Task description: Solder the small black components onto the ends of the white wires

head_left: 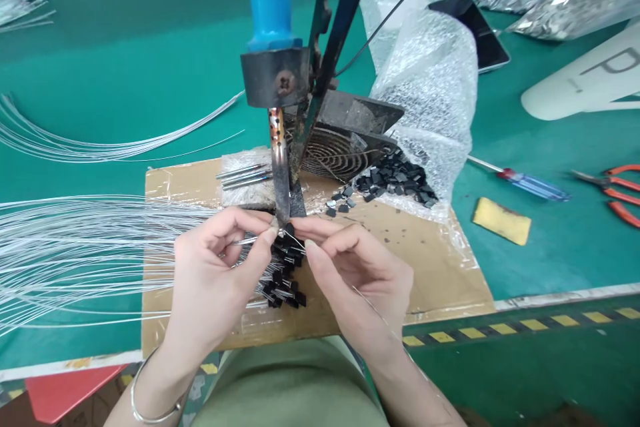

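Observation:
My left hand (220,273) pinches a thin metal-ended piece just under the tip of the soldering iron (281,180), which hangs tip-down in a black clamp. Between the thumb and finger of my right hand (357,273) is a thin solder wire (369,303), its end reaching the iron's tip. Fingertips of both hands are close together but apart. Below them lies a bundle of white wires (100,240) with black parts (287,280) at their right ends, on a cardboard sheet (400,267). My fingers partly hide the joint at the tip.
Behind the iron are a dark fan (340,150) and a pile of black pieces (397,177) on bubble wrap (430,80). A screwdriver (535,185), yellow sponge (501,220), orange-handled pliers (620,190) and white cup (580,83) are at the right. More wires (115,147) lie left.

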A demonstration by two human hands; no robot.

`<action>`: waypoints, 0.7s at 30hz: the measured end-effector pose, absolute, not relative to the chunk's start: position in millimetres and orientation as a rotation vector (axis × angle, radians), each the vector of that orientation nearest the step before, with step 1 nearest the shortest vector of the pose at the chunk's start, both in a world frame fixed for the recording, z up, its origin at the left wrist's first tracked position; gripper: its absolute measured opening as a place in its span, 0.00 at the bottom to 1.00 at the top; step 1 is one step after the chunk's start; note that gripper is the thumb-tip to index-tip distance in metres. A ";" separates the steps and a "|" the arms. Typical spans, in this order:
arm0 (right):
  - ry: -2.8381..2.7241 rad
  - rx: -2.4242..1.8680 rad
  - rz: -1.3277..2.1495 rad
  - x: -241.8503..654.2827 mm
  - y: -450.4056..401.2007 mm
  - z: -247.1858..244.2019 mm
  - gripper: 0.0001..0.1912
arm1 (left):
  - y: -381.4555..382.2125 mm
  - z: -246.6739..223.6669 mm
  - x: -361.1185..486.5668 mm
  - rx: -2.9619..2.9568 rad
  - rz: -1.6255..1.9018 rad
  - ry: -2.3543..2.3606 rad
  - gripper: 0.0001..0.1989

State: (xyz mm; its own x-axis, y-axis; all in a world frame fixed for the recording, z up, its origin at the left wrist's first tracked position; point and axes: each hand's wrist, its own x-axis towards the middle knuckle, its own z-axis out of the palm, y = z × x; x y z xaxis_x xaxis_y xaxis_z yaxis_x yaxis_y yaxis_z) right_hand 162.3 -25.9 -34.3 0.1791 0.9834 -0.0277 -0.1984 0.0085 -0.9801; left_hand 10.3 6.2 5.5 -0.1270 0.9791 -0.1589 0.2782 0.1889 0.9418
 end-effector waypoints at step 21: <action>-0.969 -1.165 1.133 160.7 -25.9 -34.1 0.10 | 5.0 6.9 12.2 1.231 1.004 1.567 0.07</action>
State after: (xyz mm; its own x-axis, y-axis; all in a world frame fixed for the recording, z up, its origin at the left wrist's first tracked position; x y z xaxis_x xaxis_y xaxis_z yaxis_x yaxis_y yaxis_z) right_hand 160.7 -25.9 -34.1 0.1826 0.9832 0.0009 -0.1532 0.0294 -0.9878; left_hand 12.2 5.0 6.9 -0.1222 0.9805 -0.1542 0.2694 0.1823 0.9456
